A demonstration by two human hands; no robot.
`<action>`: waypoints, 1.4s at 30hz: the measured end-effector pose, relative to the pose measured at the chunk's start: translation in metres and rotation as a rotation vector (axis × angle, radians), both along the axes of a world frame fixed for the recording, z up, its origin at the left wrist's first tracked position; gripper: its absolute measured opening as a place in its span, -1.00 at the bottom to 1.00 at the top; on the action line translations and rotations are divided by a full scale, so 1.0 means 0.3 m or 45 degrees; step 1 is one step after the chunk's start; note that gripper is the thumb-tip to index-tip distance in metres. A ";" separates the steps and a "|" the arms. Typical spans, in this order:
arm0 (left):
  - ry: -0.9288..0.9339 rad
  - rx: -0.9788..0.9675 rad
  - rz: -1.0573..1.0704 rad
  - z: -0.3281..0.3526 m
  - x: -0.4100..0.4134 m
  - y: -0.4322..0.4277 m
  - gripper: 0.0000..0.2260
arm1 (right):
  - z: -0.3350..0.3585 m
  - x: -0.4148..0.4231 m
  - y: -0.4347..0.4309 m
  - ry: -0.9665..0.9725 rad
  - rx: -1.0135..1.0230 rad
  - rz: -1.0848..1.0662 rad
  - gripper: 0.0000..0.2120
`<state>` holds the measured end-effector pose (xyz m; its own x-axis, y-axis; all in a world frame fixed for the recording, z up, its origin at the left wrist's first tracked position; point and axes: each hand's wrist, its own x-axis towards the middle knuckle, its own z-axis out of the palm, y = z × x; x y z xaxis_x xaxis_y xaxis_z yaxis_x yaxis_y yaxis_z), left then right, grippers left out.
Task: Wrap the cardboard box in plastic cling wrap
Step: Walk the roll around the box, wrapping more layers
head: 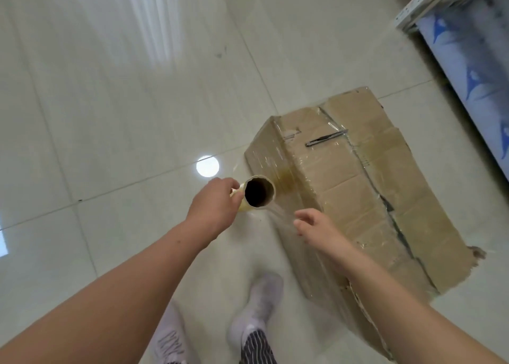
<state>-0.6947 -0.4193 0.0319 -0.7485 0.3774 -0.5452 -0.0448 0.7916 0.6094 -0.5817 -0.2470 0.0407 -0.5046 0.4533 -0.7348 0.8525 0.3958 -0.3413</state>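
- The cardboard box [358, 187] lies on the tiled floor [124, 116], near the metal rack [465, 41] that stands along the floor's right side. On open floor it can be walked around on most sides, which suits winding film round it.
- Glossy film already covers the box's top and near side, so I judge the wrapping to be partly done.
- The left hand [213, 206] holds the cling wrap roll [271, 190] with its fingers [234, 195] curled round the roll's side. The hollow core points up towards the camera, which probably lets the roll turn and pay out.
- A thin sheet of film [281, 212] runs from the roll towards the box's near corner. The roll is held close to the box and low, likely to keep that sheet short and taut.
- The right hand [319, 228] hovers by the sheet with its fingers apart and loosely bent, gripping nothing. Whether the fingers touch the film I cannot tell. It seems placed to press or smooth the film onto the cardboard.
- A box cutter [326, 138] rests on the box's top, apparently under the film, though that is unclear.
- Two white shoes [261, 303] stand just beside the box's near side.
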 end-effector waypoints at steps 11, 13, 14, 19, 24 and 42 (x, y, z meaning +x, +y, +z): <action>0.140 -0.221 -0.415 -0.147 -0.151 0.214 -0.72 | -0.194 -0.267 0.073 -0.049 -0.051 -0.012 -0.64; 0.136 -0.294 -0.496 -0.188 -0.169 0.264 -0.70 | -0.233 -0.286 0.091 -0.078 -0.096 0.007 -0.65; 0.149 -0.336 -0.558 -0.212 -0.179 0.289 -0.70 | -0.254 -0.297 0.101 -0.099 -0.122 0.022 -0.65; 0.130 -0.454 -0.907 -0.272 -0.213 0.351 -0.74 | -0.310 -0.327 0.116 -0.187 -0.241 0.025 -0.65; 0.087 -0.473 -0.913 -0.288 -0.248 0.346 -0.73 | -0.325 -0.380 0.126 -0.258 -0.399 0.031 -0.60; 0.038 -0.320 0.240 -0.297 -0.386 0.282 -0.85 | -0.355 -0.736 0.122 0.074 0.010 0.817 -0.82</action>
<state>-0.8106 -0.3347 -0.0573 -0.8096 0.0866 -0.5806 -0.1901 0.8971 0.3989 -0.8026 -0.2104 -0.0658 -0.7159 0.0537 -0.6961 0.4258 0.8237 -0.3744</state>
